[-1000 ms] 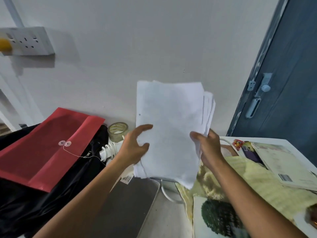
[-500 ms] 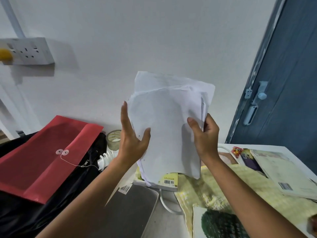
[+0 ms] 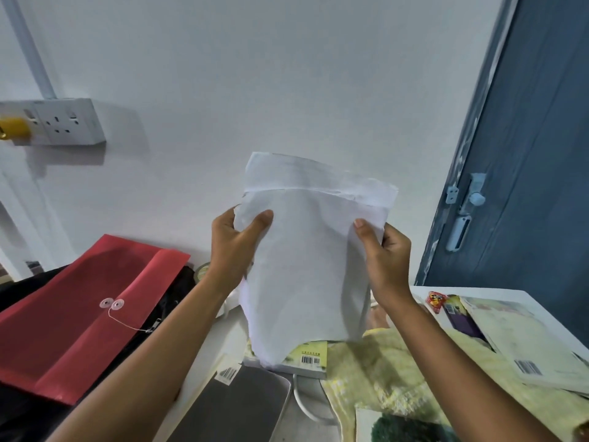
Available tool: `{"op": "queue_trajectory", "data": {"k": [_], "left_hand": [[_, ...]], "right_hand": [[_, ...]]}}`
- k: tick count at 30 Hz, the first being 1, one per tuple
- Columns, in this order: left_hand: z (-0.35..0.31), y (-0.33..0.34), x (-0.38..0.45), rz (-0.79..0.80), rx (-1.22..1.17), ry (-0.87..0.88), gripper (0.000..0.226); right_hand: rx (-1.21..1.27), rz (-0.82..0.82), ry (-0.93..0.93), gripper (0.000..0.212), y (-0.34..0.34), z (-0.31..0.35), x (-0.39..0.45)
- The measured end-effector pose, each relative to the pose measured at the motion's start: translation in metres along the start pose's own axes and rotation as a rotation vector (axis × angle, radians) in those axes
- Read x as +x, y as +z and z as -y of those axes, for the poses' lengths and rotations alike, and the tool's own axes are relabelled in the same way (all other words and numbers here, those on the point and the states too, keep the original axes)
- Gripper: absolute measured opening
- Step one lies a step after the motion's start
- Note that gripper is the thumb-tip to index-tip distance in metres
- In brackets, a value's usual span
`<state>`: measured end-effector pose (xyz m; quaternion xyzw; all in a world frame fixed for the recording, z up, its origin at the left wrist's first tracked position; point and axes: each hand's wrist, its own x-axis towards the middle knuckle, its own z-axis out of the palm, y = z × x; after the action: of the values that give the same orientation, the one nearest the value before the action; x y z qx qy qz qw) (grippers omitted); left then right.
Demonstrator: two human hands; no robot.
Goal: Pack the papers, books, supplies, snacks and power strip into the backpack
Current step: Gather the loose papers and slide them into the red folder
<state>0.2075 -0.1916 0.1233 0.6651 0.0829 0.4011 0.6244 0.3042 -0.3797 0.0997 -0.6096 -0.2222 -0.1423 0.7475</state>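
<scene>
Head view: both hands hold a stack of white papers upright at frame centre, in front of the white wall. Left hand grips the stack's left edge, thumb on the front near the top corner, fingers behind. Right hand grips the right edge, thumb on the front, fingers curled behind. The sheets are uneven, one rear sheet sticking up above the rest. The stack's bottom edge hangs just above a book with a yellow-green back cover and barcode on the white surface. Lower left of frame: red string-tie folder lying on a black backpack. Bottom centre: grey flat pad with a barcode label at its corner, white cord beside it. Lower right: pale yellow cloth, a pale book with barcode, small snack packet. Roll of tape partly hidden behind the left wrist. Upper left: wall socket with a yellow plug. Right edge: blue door.
</scene>
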Motion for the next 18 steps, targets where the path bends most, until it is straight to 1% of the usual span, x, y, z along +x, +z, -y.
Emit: {"op": "queue_trajectory", "data": {"k": [1,2,4,5,7,10,11,13,15,18], "left_hand": [[-0.001,0.001,0.002,-0.015,0.015,0.014,0.012],[-0.001,0.002,0.003,-0.024,0.039,0.036,0.023],[-0.002,0.004,0.004,-0.020,0.093,0.081,0.047],[-0.001,0.004,0.003,-0.020,0.110,0.092,0.051],[0.001,0.003,0.001,-0.026,0.129,0.064,0.045],[0.010,-0.001,-0.005,0.007,0.154,-0.005,0.021],[0.014,-0.002,-0.007,0.023,0.161,-0.024,0.020],[0.024,-0.006,-0.012,0.056,0.178,-0.060,0.033],[0.034,-0.011,-0.017,0.087,0.169,-0.103,0.043],[0.053,-0.018,-0.024,0.141,0.095,-0.202,0.040]], "right_hand": [[-0.022,-0.005,-0.023,0.044,0.001,0.002,0.000],[-0.040,-0.006,-0.041,0.044,0.001,0.002,0.001],[-0.052,0.000,-0.038,0.037,0.002,0.001,0.003],[-0.059,0.008,-0.022,0.034,0.002,0.000,0.005],[-0.078,0.035,0.015,0.029,0.002,-0.003,0.006],[-0.097,0.080,0.095,0.021,-0.001,-0.009,0.006],[-0.099,0.092,0.125,0.021,-0.003,-0.011,0.006],[-0.102,0.120,0.188,0.021,-0.005,-0.016,0.006],[-0.078,0.142,0.236,0.016,-0.006,-0.020,0.004],[0.008,0.169,0.287,0.007,-0.010,-0.025,0.002]]}}
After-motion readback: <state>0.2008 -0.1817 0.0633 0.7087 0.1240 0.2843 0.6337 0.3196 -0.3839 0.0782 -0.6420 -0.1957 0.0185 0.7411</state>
